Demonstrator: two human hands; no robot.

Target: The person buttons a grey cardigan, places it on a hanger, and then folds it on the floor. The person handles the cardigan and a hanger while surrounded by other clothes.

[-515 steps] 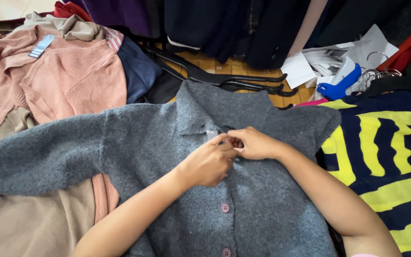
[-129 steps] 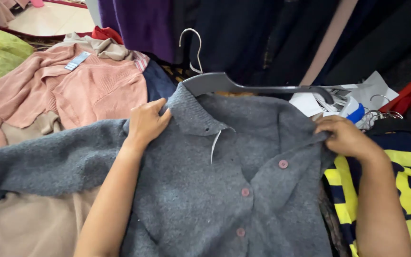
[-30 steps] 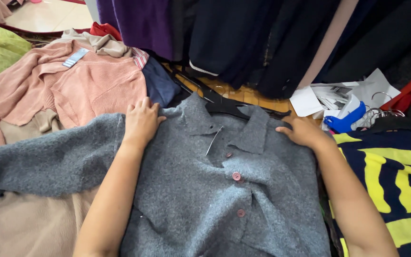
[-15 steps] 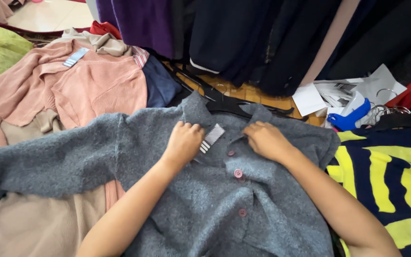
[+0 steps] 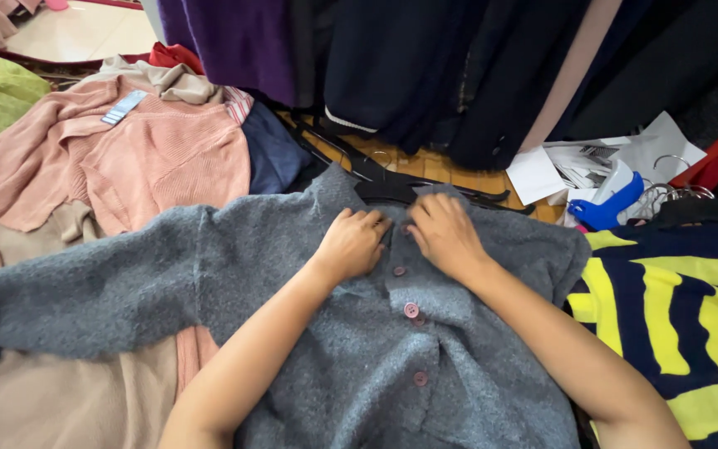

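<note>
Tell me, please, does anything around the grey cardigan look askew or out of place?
Yes. The grey cardigan lies crooked: one sleeve stretches far out over the beige garment. Both hands, left and right, press at its collar. Loose papers and a blue tool lie scattered among the clothes.

Both hands at a grey cardigan's collar

The left hand (image 5: 352,243) and right hand (image 5: 445,236) pressed the grey cardigan (image 5: 351,333) mid-frame, above a pink button (image 5: 411,310).
</note>
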